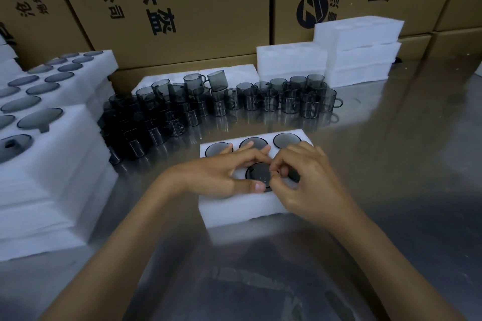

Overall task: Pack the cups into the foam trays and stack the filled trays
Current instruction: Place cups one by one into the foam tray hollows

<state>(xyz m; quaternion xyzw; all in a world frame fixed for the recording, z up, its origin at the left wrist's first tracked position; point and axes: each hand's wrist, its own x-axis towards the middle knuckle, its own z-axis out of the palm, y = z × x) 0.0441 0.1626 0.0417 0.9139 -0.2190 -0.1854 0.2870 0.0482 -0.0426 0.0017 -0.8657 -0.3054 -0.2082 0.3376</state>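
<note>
Foam tray (234, 212): on desk (391, 164), nearest. Left hand (221, 174) flat, fingers spread, steadying tray. Right hand (300, 180) pinches cup (258, 173), seating it in front pocket. Loose cups (260, 99) beyond; filled trays (52, 151) stacked left.

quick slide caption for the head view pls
Both hands, left and right, seat a smoky cup into a foam tray on the table.

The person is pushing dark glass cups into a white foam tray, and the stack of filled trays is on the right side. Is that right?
Not quite. The head view shows the stack of filled white foam trays on the left side, not the right. The rest holds.
</note>
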